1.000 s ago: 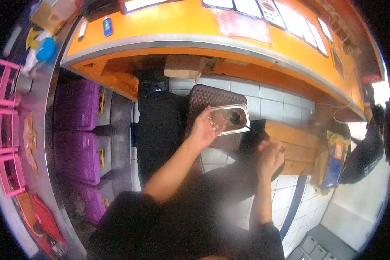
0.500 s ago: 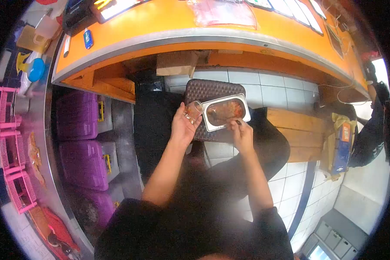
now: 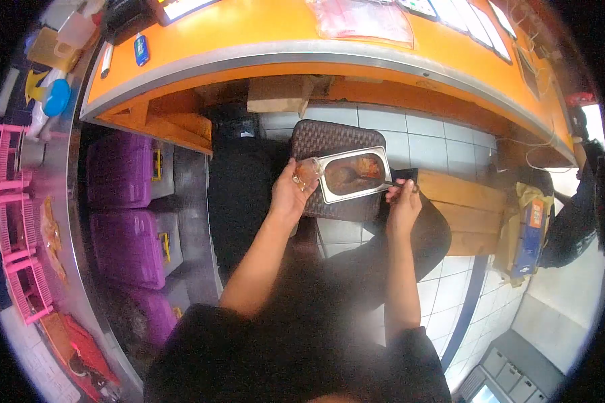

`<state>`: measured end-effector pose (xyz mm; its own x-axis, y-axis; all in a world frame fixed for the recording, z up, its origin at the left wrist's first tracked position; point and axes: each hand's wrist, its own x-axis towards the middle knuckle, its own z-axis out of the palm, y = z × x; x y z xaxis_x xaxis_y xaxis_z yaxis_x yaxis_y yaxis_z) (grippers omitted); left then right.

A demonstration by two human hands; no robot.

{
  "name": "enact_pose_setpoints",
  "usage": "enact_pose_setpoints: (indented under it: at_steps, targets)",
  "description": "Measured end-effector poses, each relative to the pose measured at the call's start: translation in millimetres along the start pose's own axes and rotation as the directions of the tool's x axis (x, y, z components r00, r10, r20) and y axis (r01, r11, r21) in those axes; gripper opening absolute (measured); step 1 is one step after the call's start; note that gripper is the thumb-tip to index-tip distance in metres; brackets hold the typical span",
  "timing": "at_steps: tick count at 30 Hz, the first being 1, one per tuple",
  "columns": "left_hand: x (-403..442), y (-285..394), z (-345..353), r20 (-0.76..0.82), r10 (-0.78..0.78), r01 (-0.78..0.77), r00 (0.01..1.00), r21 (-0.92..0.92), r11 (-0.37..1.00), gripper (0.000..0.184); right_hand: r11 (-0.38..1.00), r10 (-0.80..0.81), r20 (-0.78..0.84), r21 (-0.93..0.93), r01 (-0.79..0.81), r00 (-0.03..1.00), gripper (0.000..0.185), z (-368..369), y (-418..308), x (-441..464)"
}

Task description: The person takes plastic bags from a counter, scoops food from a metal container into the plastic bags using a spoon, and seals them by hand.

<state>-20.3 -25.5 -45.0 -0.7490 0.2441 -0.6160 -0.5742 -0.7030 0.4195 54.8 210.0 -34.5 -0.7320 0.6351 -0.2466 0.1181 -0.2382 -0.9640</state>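
My left hand [image 3: 292,195] is wrapped round a small clear cup [image 3: 306,172] with some reddish food in it, beside the left end of a metal container [image 3: 327,192]. The container rests on a brown woven stool [image 3: 316,137] and holds brownish-red food [image 3: 367,166]. My right hand [image 3: 403,196] grips the handle of a dark spoon [image 3: 376,181] at the container's right side. The spoon's bowl lies in the food, near the middle of the container.
An orange counter [image 3: 249,33] with papers and a plastic bag [image 3: 363,20] runs across the top. Purple-lidded boxes [image 3: 124,248] stand at left under a metal counter. A wooden bench [image 3: 464,215] and a blue box [image 3: 531,232] are at right, near another person's dark clothing [image 3: 568,235].
My right hand first came left to the container with the spoon, then shifted slightly right. The cup in my left hand has moved off the container to its left side.
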Motion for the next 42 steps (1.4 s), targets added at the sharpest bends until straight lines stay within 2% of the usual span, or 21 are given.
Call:
enact_pose_setpoints:
  at_steps: [2,4,6,8,10,12,14,15,16,17,18,20,22,23,24,27,32,34,35,39,42]
  targets:
    - [0.5,-0.8,-1.4,0.02,0.0,0.0,1.0,0.004,1.0,0.031,0.992,0.005,-0.056,0.127,0.002,0.998,0.034,-2.3,-2.0,0.1]
    - [1.2,-2.0,0.1,0.044,0.001,-0.001,0.999,0.009,1.0,0.031,0.986,0.018,-0.061,0.165,-0.007,0.998,0.034,-7.2,-4.8,1.1]
    - [1.8,-4.9,3.8,0.023,0.018,-0.02,1.0,0.093,0.995,0.028,0.962,0.03,-0.099,0.275,-0.002,0.995,0.033,-10.4,-12.6,-1.2]
    - [2.3,-10.3,8.2,0.018,0.027,-0.029,0.999,0.125,0.992,0.028,0.957,0.033,-0.114,0.291,0.001,0.993,0.033,-10.2,-22.8,-6.8]
    - [3.2,-18.1,14.7,0.015,0.031,-0.033,0.999,0.159,0.987,0.029,0.968,-0.091,-0.097,0.226,0.111,0.991,0.032,-0.7,-42.7,-21.0]
    - [5.5,-26.1,23.0,0.061,-0.001,-0.007,0.998,0.128,0.992,0.03,0.974,-0.082,-0.102,0.203,0.101,0.991,0.032,8.2,-55.2,-31.2]
    - [10.1,-34.5,23.7,0.111,-0.006,-0.005,0.994,0.103,0.995,0.029,0.976,-0.207,-0.05,-0.087,0.202,0.977,0.033,16.5,-64.2,-44.9]
    - [7.3,-35.6,25.8,0.121,-0.056,0.049,0.991,0.061,0.997,0.03,0.94,-0.28,0.059,-0.187,0.286,0.958,0.033,14.3,-66.2,-51.7]
    - [5.9,-36.6,27.7,0.134,-0.102,0.101,0.986,0.018,0.995,0.03,0.939,-0.283,0.068,-0.185,0.291,0.957,0.033,12.8,-69.7,-57.7]
    - [9.9,-41.0,27.4,0.111,-0.152,0.16,0.982,-0.068,0.985,0.029,0.78,-0.461,0.262,-0.335,0.528,0.848,0.033,11.6,-74.3,-63.3]
    - [10.5,-41.3,26.4,0.115,-0.141,0.15,0.983,-0.073,0.986,0.029,0.541,-0.564,0.47,-0.412,0.734,0.679,0.034,11.0,-79.0,-68.3]
    - [9.7,-42.3,23.6,0.271,-0.204,0.27,0.941,-0.235,0.934,0.028,0.546,-0.554,0.513,-0.371,0.751,0.656,0.036,10.5,-84.3,-73.9]
    - [6.1,-39.7,29.3,0.257,-0.201,0.26,0.945,-0.222,0.94,0.029,0.48,-0.677,0.471,-0.3,0.824,0.565,0.037,10.1,-84.5,-73.9]
    - [6.5,-39.6,29.4,0.241,-0.219,0.277,0.945,-0.239,0.931,0.03,0.555,-0.67,0.413,-0.273,0.786,0.617,0.039,9.5,-83.2,-74.9]
    - [5.6,-38.9,30.0,0.226,-0.24,0.295,0.944,-0.255,0.921,0.031,0.553,-0.672,0.415,-0.269,0.788,0.613,0.039,7.0,-79.0,-74.8]
    - [0.5,-35.6,31.3,0.297,-0.188,0.261,0.936,-0.229,0.938,0.031,0.822,-0.531,0.139,-0.155,0.548,0.836,0.042,5.7,-66.8,-74.4]
    - [-3.1,-29.0,33.4,0.323,-0.166,0.239,0.932,-0.201,0.95,0.032,0.916,-0.397,-0.018,0.061,0.397,0.918,0.037,1.5,-60.6,-62.7]
    - [-3.5,-28.1,33.9,0.258,-0.183,0.238,0.949,-0.202,0.95,0.033,0.913,-0.235,-0.132,0.309,0.265,0.963,0.033,3.8,-64.1,-59.6]
    - [-3.4,-26.8,32.8,0.259,-0.179,0.234,0.949,-0.201,0.951,0.033,0.909,-0.184,-0.158,0.348,0.229,0.97,0.033,4.8,-68.1,-61.0]
    - [-5.3,-17.9,24.9,0.266,-0.169,0.234,0.949,-0.233,0.944,0.032,0.894,-0.113,-0.224,0.402,0.198,0.968,0.034,-5.5,-36.5,-43.3]
    - [-16.2,-9.1,26.0,0.273,-0.163,0.23,0.948,-0.232,0.945,0.032,0.992,-0.085,-0.156,0.078,0.098,0.984,0.037,5.8,-11.4,-34.8]
